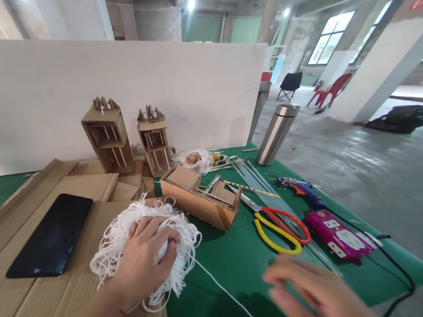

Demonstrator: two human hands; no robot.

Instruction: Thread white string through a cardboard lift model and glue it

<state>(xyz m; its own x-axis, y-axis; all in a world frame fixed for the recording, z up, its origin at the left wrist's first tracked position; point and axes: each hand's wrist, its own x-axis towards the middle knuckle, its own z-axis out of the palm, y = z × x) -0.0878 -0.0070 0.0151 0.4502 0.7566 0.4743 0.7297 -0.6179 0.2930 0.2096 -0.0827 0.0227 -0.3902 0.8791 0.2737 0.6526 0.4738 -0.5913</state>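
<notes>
My left hand (145,260) lies on top of a tangled bundle of white string (118,240) that rests on a sheet of cardboard (25,300); its fingers curl down into the bundle. One strand of the string (233,297) runs from the bundle across the green table (228,263) toward the near edge. My right hand (321,294) hovers low over the green surface near that strand, blurred by motion, fingers stretched out and holding nothing I can see. Yellow and red scissors (278,225) lie just beyond my right hand.
A black phone (50,235) lies on the cardboard. Two cardboard tower models (109,137) (154,138) stand by the white wall, a third (202,200) lies on its side. A steel flask (278,134), a blue glue gun (302,189) and a pink box (338,235) with a black cord are at right.
</notes>
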